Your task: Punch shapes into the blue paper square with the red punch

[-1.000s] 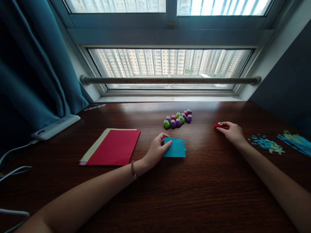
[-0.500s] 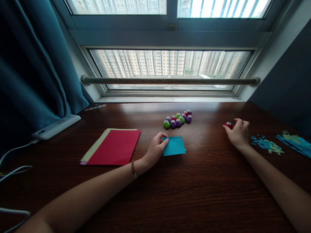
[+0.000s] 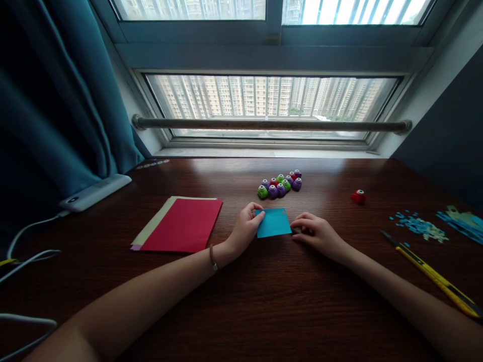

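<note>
A small light-blue sheet of paper [image 3: 274,223] is pinched at its left edge by my left hand [image 3: 247,224], thumb on top. It is held just above the dark wooden table, and a tiny mark shows near its top right corner. My right hand [image 3: 317,232] is at the sheet's right edge, thumb and fingers apart around that edge; whether they touch it I cannot tell. Off to the right, a small red craft punch [image 3: 358,196] with a white top stands alone on the table. Behind the sheet, several similar punches [image 3: 281,185] in green, purple and red sit in a cluster.
Red and pale yellow paper sheets [image 3: 184,224] lie stacked at left. Blue and pale green paper bits [image 3: 418,225] and cut strips [image 3: 462,221] are at right, near a yellow-and-black thin-tipped tool [image 3: 433,271]. A white device [image 3: 96,192] with a cable rests by the curtain.
My right hand has let go of the red punch and come left to the blue sheet. The yellow-and-black tool shows now. My left hand still holds the sheet; the view has shifted slightly.
</note>
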`<state>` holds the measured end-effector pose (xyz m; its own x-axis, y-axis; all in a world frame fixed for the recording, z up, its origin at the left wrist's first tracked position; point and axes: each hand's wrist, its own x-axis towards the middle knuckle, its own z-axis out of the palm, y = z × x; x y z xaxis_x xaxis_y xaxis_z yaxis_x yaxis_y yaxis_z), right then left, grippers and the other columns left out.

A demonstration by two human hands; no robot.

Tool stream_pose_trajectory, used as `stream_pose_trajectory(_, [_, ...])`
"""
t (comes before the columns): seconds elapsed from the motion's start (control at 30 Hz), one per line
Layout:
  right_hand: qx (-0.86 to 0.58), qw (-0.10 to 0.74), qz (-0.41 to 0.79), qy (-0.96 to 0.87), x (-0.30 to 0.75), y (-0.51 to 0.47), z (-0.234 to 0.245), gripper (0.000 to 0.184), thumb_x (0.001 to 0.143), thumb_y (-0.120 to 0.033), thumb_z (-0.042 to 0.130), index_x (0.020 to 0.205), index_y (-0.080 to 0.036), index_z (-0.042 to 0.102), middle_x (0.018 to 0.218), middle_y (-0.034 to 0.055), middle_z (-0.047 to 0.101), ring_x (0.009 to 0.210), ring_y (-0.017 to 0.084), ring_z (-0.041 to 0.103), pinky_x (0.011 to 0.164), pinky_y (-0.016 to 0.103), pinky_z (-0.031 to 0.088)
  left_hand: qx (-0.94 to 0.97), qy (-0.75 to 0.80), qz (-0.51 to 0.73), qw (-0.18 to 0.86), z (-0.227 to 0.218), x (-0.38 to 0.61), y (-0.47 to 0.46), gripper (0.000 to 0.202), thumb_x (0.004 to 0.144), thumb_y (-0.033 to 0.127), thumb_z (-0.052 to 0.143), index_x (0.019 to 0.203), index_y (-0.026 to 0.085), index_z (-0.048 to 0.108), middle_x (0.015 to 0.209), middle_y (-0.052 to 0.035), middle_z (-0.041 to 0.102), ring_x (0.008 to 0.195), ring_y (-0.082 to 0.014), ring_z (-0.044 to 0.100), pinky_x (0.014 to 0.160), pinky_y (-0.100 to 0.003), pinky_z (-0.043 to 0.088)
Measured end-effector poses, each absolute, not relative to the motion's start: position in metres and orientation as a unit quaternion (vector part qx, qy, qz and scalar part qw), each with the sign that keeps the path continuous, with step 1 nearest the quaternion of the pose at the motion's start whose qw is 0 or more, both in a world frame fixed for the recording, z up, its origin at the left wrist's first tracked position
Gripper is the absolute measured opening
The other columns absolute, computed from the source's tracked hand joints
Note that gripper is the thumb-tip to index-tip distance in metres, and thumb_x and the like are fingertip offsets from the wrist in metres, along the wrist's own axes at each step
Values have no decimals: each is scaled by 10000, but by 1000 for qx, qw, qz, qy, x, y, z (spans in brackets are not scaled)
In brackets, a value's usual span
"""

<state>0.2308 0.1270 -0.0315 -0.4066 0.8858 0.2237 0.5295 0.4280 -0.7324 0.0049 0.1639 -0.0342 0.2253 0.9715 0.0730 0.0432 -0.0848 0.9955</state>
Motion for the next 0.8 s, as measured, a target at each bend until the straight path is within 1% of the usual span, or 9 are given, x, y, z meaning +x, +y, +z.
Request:
stream_pose_trajectory(0.1, [-477,305,294,-770,231,131,-31,111,752,-297,653,831,-223,679,845,13,565,642,129,478,614,250,408,588,432,447,518,-34,6,164,222,738,345,568,816,159,474,613,45,395,536,-96,352,473,-204,277])
stream_pose_trajectory(0.2, [-487,312,301,-758,229,132,-32,105,746,-308,655,780,-212,682,805,12,562,629,130,463,602,253,393,590,431,447,516,-35,7,163,217,741,344,568,812,160,479,596,48,392,525,-96,345,466,-203,262])
stream_pose_trajectory(0.37, [-484,315,302,-758,226,131,-33,85,744,-276,654,789,-207,673,793,8,563,636,131,457,612,258,383,596,430,448,510,-38,9,163,199,752,331,563,818,160,486,588,49,395,523,-95,340,467,-203,257])
stream_pose_trajectory(0.47, [-479,315,303,-761,225,131,-33,60,750,-256,645,764,-202,666,786,7,564,636,130,456,609,256,378,600,428,448,506,-38,9,164,192,756,324,559,820,159,486,588,49,393,527,-96,340,470,-203,259])
stream_pose_trajectory(0.7, [-476,311,298,-767,225,130,-31,98,757,-266,631,697,-189,630,742,3,550,613,128,455,584,252,373,603,429,447,503,-39,9,164,197,755,335,562,817,164,487,580,53,388,511,-93,335,460,-204,250])
stream_pose_trajectory(0.8, [-478,310,292,-768,225,129,-31,79,756,-265,634,720,-195,635,744,2,544,617,132,456,586,254,372,603,428,446,505,-40,9,163,195,756,335,560,816,165,484,577,55,382,506,-92,333,454,-203,249])
